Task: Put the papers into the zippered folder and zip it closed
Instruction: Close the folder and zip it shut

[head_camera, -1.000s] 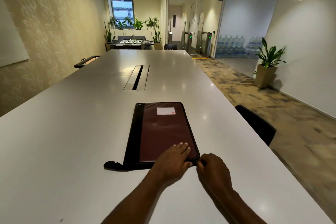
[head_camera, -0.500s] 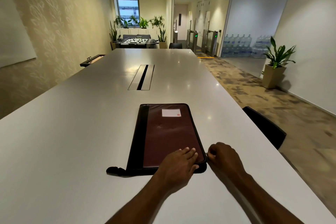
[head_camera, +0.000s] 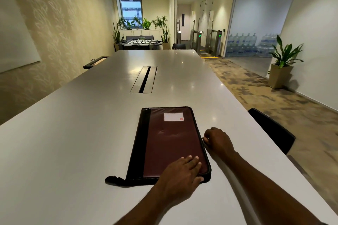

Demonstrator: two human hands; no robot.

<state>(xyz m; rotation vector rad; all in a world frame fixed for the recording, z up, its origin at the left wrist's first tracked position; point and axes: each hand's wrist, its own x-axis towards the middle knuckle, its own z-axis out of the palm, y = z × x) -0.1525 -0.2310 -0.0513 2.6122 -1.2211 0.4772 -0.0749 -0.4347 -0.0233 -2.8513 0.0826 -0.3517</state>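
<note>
A dark maroon zippered folder (head_camera: 170, 139) with black edging and a small white label lies flat on the white table (head_camera: 73, 142). My left hand (head_camera: 180, 173) rests palm down on its near right corner, fingers spread. My right hand (head_camera: 217, 141) sits against the folder's right edge about halfway along, fingers pinched together at the zipper; the pull itself is hidden by the fingers. A black strap (head_camera: 114, 180) sticks out from the near left corner. No papers are visible.
A cable slot (head_camera: 144, 79) runs along the table's middle beyond the folder. A black chair (head_camera: 272, 129) stands at the table's right side. A potted plant (head_camera: 281, 67) stands by the right wall, and a foosball table (head_camera: 140, 42) stands past the far end.
My right hand has slid away from me along the folder's right edge, from the near corner to about halfway. My left hand has stayed on the near right corner.
</note>
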